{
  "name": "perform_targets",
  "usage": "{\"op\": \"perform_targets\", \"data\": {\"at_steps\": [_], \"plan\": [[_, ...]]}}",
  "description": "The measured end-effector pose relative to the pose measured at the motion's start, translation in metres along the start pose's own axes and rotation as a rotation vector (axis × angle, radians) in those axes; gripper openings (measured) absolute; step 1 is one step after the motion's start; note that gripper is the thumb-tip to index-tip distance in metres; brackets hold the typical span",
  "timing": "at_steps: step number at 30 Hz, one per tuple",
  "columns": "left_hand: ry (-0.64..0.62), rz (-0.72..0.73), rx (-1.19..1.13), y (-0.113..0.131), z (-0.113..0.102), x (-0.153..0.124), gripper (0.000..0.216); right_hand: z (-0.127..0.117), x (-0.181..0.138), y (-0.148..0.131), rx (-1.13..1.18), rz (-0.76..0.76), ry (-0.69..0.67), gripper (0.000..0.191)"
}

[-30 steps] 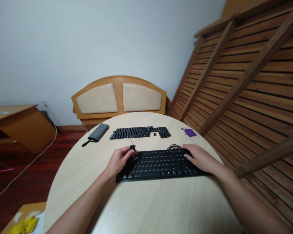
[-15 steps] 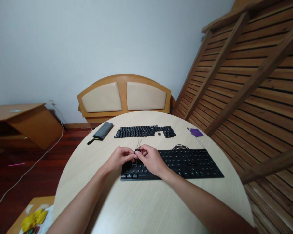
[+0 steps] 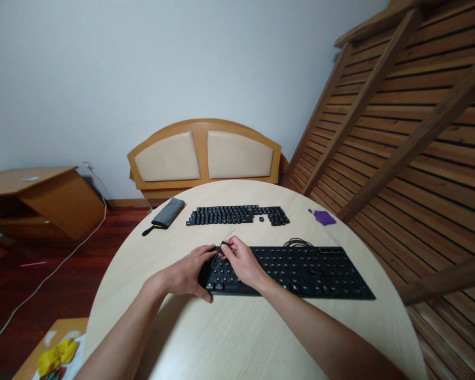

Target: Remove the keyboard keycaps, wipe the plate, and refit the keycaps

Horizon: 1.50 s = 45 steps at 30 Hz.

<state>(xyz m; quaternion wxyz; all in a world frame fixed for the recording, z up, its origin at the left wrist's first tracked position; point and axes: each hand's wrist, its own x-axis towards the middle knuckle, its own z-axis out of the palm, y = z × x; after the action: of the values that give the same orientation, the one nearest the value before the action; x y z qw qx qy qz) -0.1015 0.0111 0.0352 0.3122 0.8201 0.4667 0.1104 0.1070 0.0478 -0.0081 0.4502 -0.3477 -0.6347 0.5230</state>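
A black keyboard (image 3: 293,272), with most of its keycaps off, lies on the round table. My left hand (image 3: 188,272) grips its left end, thumb at the front edge and fingers towards the back. In my right hand (image 3: 239,258) is a wire keycap puller (image 3: 224,244), its dark grip pinched between thumb and fingers. The puller's wire loops point down over the keys at the keyboard's left side, while thin wire ends stick out behind the hand. Whether the loops touch a key cannot be made out. Behind the keyboard, loose black keycaps (image 3: 221,215) lie in rows.
A grey pouch (image 3: 169,212) lies at the table's (image 3: 237,332) back left. At the right sit a purple cloth-like item (image 3: 323,217) and a coiled black cable (image 3: 298,242). A wooden slatted frame (image 3: 411,126) leans on the right; a padded headboard (image 3: 203,153) stands behind.
My left hand has moved from the puller to the keyboard's left end and spread around it. The right hand keeps the puller, which now tilts more. The view has shifted slightly.
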Motion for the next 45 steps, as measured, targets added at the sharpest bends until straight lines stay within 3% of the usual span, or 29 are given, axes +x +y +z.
{"op": "perform_targets", "data": {"at_steps": [9, 15, 20, 28, 36, 39, 45], "plan": [[0.093, -0.047, -0.012, -0.016, -0.009, -0.002, 0.109, 0.002, 0.002, -0.008, 0.061, 0.002, -0.029, 0.024], [0.087, -0.142, 0.094, -0.006, -0.021, -0.009, 0.058, 0.012, -0.004, -0.007, -0.021, -0.010, -0.056, 0.022], [0.052, -0.161, 0.087, 0.001, -0.023, -0.008, 0.040, 0.024, 0.000, -0.013, -0.148, 0.004, -0.055, 0.019], [0.032, -0.097, 0.172, -0.009, -0.016, -0.002, 0.043, 0.032, 0.003, -0.003, -0.058, -0.031, -0.034, 0.021], [0.041, -0.115, 0.247, -0.015, -0.006, 0.002, 0.028, 0.033, 0.003, 0.006, -0.008, -0.017, -0.035, 0.024], [0.094, -0.153, 0.153, -0.012, -0.003, -0.009, 0.030, 0.033, 0.004, 0.006, -0.037, -0.016, -0.045, 0.021], [0.236, -0.042, -0.016, -0.009, 0.001, -0.026, 0.027, 0.032, 0.004, 0.003, -0.096, -0.016, -0.075, 0.018]]}}
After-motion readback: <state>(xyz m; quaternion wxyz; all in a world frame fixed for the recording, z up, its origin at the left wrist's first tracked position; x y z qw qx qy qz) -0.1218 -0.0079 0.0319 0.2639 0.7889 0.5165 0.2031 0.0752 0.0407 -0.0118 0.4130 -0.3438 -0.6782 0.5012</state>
